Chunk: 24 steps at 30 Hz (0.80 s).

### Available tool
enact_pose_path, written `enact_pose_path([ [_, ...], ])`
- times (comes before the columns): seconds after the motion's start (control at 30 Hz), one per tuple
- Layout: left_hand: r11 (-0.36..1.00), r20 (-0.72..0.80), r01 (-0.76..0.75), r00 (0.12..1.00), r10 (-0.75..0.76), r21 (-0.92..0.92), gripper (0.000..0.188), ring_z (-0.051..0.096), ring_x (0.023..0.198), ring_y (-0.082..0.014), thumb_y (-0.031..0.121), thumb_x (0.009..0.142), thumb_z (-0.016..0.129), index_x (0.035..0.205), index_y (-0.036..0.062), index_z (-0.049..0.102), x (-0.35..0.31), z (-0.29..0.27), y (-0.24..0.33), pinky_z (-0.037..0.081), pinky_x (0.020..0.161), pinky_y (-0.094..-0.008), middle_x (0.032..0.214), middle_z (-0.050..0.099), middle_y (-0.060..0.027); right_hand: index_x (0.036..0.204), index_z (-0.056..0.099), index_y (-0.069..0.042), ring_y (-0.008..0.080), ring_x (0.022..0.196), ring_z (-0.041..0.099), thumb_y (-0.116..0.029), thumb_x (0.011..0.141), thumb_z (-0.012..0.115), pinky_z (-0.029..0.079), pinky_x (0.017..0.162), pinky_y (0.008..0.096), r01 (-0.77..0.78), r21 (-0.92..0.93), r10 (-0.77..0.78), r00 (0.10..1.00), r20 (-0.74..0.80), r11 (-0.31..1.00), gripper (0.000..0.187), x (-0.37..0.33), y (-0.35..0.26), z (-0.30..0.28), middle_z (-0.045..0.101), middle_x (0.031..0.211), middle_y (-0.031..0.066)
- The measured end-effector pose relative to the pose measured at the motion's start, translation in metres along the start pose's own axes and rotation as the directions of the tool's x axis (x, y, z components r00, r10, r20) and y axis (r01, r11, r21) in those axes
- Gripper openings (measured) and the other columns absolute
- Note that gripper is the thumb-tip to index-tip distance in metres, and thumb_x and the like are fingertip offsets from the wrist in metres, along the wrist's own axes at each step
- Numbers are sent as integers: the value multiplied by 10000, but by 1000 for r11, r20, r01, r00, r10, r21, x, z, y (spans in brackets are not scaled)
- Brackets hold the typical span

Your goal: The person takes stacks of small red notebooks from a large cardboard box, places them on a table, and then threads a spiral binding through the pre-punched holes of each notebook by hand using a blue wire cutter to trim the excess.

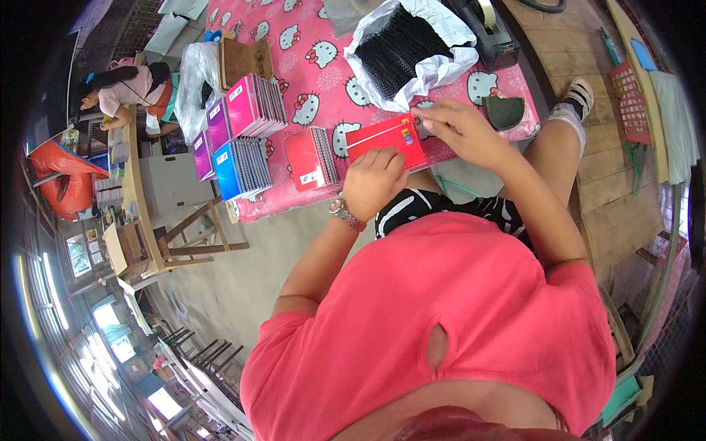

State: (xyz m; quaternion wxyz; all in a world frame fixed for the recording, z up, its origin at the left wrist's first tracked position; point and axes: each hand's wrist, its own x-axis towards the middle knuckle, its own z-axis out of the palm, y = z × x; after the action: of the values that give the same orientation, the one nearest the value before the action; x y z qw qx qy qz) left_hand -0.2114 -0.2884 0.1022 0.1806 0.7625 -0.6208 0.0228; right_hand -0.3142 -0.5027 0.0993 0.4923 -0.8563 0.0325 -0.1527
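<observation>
A red notebook (386, 141) with a white line across its cover lies at the table's near edge. My left hand (375, 182) is closed on its near left side, fingers curled over the cover. At the notebook's right end, my right hand (460, 131) has its thumb and fingertips bent together; whatever is between them is too small to make out. Left of the notebook stands a stack of red spiral notebooks (307, 158). Beyond my hands, a heap of black spiral binding coils (403, 51) lies in crumpled white paper (457, 62).
Stacks of blue notebooks (239, 167), pink notebooks (254, 109) and purple notebooks (218, 123) crowd the left of the pink patterned tablecloth (309, 84). A black tape dispenser (496, 44) and a dark green half-round piece (504, 112) lie right. Another person (140, 92) is at a wooden bench.
</observation>
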Motion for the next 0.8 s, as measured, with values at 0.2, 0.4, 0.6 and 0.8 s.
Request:
enact_pose_path([
  [0.2,1000,12,4,1000,-4,-27,214,629,874,-271,104,781,670,986,54,630,7,-25,-11,511,744,-391,942,649,-106,1152,666,-66,322,860,597,-111,902,587,476,753,394,-47,40,46,998,32,998,266,-11,-11,6,600,935,146],
  [0.4,992,-185,92,980,-75,84,218,588,884,-300,118,804,644,1005,48,599,26,-16,-18,423,836,-430,941,629,-114,1088,676,-59,296,920,604,-64,868,613,489,802,371,46,0,-46,989,-139,999,228,3,-13,13,590,985,122],
  [0.6,990,-184,129,976,-118,49,205,569,913,-330,136,831,644,1014,57,597,31,-13,-19,405,862,-444,937,619,-121,1023,671,-57,329,903,606,-23,815,633,495,787,394,93,-72,-105,975,-197,993,214,5,-13,14,594,974,135],
  [0.8,991,-176,131,977,-122,40,189,575,901,-320,161,827,667,978,65,608,29,-11,-18,406,855,-444,925,623,-112,1053,670,-65,319,895,597,-37,836,636,490,767,386,7,-38,-10,997,-79,999,222,-4,-17,8,593,966,134],
])
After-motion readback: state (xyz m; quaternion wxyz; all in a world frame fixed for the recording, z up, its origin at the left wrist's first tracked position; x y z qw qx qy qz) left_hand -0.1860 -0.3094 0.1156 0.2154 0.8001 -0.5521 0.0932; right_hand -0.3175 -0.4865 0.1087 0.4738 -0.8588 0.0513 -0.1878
